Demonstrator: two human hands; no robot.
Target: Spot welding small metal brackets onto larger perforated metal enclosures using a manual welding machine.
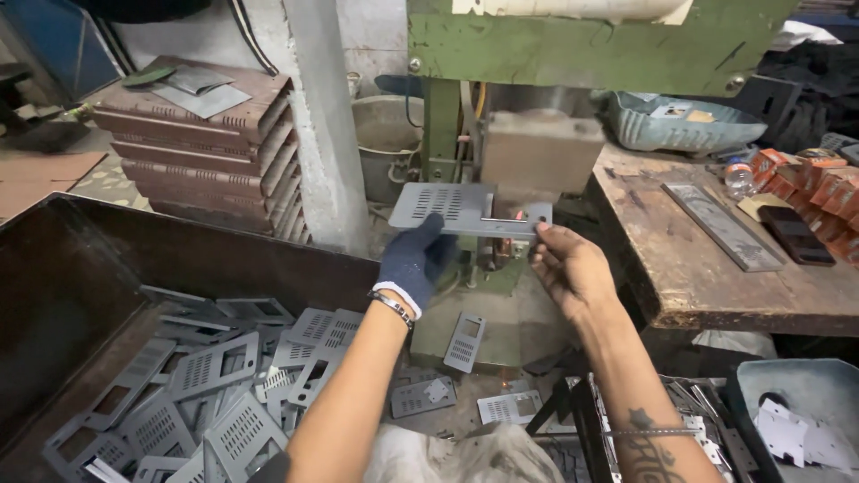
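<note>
A flat grey perforated metal plate (456, 209) is held level under the head of the green press machine (573, 45), roughly at the centre of the scene and a little far from the viewer. The left hand (413, 261), in a dark blue glove with a white cuff, grips the plate from below at its near left edge, while the bare right hand (568, 266) pinches its right end between fingertips and thumb, close to a small orange glow at the machine's working point. Near and to the left, a dark metal bin (80, 259) holds a loose heap of similar grey plates (215, 385) (many with slotted vents and cut-out windows). Far left stands a stack of brown vented panels (201, 152). To the right, a worn wooden workbench (716, 277) carries a long metal strip (721, 225) and some orange boxes (810, 179).
</note>
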